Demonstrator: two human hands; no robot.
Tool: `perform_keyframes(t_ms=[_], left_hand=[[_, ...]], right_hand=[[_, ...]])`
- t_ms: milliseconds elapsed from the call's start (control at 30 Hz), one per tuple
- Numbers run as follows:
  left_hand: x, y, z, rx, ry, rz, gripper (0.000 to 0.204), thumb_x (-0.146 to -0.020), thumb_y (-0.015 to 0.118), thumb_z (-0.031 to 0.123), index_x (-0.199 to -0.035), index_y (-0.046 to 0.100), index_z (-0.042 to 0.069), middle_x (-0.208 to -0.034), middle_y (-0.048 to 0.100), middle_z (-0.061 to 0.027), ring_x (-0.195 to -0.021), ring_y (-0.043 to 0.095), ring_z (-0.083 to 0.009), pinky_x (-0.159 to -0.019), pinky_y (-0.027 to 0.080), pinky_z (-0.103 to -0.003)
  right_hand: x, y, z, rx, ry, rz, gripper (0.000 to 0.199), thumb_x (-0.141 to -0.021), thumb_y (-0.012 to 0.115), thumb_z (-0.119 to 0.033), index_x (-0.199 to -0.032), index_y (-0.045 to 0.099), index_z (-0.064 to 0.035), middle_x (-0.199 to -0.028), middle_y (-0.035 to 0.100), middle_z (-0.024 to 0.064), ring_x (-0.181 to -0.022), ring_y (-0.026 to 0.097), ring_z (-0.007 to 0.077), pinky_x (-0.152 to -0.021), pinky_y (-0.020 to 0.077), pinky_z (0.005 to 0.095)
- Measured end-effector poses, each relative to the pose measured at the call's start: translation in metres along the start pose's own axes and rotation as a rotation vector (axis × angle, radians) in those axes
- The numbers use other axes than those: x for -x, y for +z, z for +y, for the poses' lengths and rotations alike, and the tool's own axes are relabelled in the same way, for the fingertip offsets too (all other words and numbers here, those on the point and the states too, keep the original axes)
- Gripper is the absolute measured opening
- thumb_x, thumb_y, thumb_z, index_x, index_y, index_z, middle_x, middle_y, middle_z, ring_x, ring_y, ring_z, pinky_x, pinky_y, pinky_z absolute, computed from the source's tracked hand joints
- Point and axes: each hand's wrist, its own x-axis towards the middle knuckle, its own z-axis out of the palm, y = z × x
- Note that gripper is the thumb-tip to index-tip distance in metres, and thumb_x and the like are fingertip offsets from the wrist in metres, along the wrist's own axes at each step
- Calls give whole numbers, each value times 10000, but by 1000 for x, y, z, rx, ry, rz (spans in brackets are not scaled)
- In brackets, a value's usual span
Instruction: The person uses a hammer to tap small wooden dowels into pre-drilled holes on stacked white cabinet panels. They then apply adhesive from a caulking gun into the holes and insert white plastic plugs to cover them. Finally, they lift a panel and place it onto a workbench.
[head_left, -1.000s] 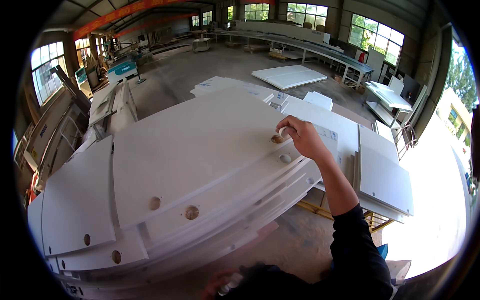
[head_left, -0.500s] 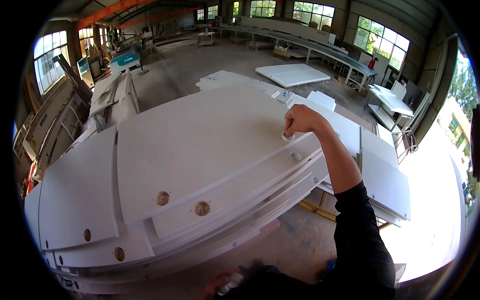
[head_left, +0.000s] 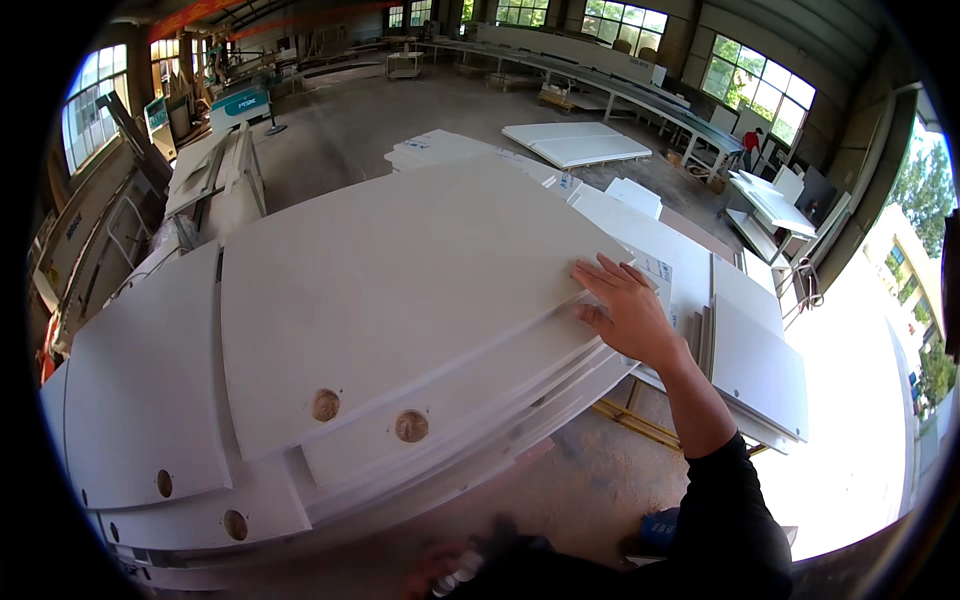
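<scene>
My right hand (head_left: 630, 312) lies open, fingers stretched out, over the right front corner of the top white panel (head_left: 420, 270). Under that panel, more white panels are stacked with their edges stepped out toward me. Round brown recesses mark the top panel (head_left: 325, 404) and the panel below it (head_left: 411, 426). At the lower edge my left hand (head_left: 430, 568) is dark and blurred, closed around something small and white (head_left: 461, 574) that I cannot make out. The recesses near my right hand are hidden beneath it.
Another panel stack (head_left: 150, 380) adjoins at left. White panels (head_left: 755, 350) rest at right on a yellow frame (head_left: 635, 422). Beyond lie a low panel stack (head_left: 578, 145) and a long conveyor table (head_left: 600, 85). A person in red (head_left: 752, 140) stands far right.
My right hand has gone from a pinch at a recess near the panel's right edge to lying open over that corner, a little nearer me. The view has shifted slightly.
</scene>
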Motion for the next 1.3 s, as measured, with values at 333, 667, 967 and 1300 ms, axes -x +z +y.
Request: perform_keyframes(t_ms=[333,667,967,1300], left_hand=[[27,22,58,20,-111,16,661,-895,808,357,-1428,655,-2,-1400,692,-123,-1267,659,-243,-1106,482,-374],[19,15,44,33,3,22,628,-907,771,309,-1436,638,-3,-1410,685,-153,-1287,657,-261,-1137,475,-394],[4,27,46,80,5,18,764,-858,873,280,-1496,560,0,-1430,652,-92,-1324,612,-218,-1153,461,-386],[12,52,85,0,28,-44,752,-846,810,153,-1536,554,0,-1392,693,-104,-1292,632,-207,-1136,467,-361]], right_hand=[[3,7,0,-157,116,-7,465,-1008,689,-273,-1419,662,-58,-1522,625,119,-1503,481,337,-1296,228,577],[49,-5,-83,-705,145,313,248,-939,762,-82,-1178,765,-19,-1142,789,104,-1045,734,215,-944,558,369],[226,145,-231,-1061,-111,-611,401,-885,858,-275,-1240,759,-118,-1118,767,130,-1004,752,308,-889,610,397],[211,114,-224,-1228,116,-795,483,-812,869,-29,-1279,760,-88,-1180,736,107,-1016,732,215,-866,599,330]])
